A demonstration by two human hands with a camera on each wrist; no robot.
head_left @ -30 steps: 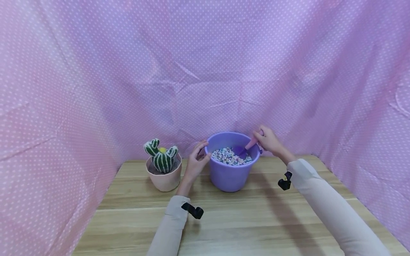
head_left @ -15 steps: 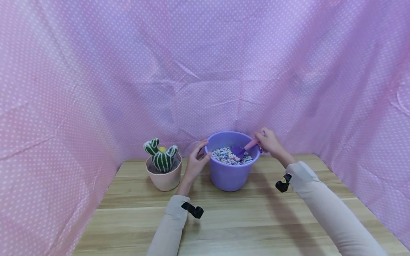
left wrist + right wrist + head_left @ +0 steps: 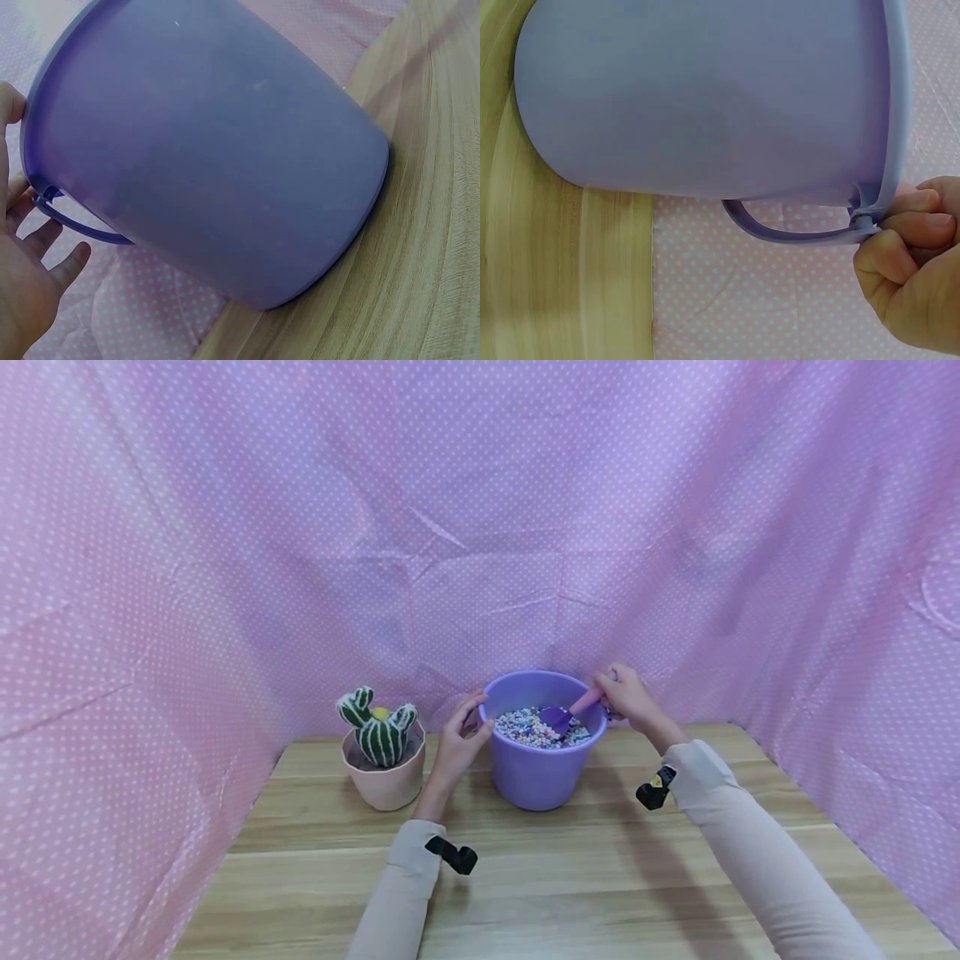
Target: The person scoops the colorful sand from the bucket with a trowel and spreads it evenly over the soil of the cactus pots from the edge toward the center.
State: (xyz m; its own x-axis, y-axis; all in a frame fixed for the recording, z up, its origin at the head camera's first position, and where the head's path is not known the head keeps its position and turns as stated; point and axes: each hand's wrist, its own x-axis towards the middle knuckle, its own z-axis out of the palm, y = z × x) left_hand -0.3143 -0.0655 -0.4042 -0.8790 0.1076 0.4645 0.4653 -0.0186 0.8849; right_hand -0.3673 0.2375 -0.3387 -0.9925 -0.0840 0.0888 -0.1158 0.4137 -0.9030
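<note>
A purple bucket stands upright on the wooden table, partly filled with small multicoloured beads. My left hand holds its rim on the left, thumb at the front and fingers spread toward the back. My right hand grips the pink handle of a toy shovel over the right rim. The shovel's purple blade lies on the beads. In the right wrist view, the fingers of the right hand curl beside the hinge of the bucket's lowered handle; the shovel is hidden there.
Left of the bucket stands a pale pink pot with a green-and-white toy cactus. Pink polka-dot cloth hangs behind and on both sides of the table.
My right hand has lowered slightly, and the shovel's blade has moved left across the beads, its handle now lying flatter. The left hand keeps its place on the rim.
</note>
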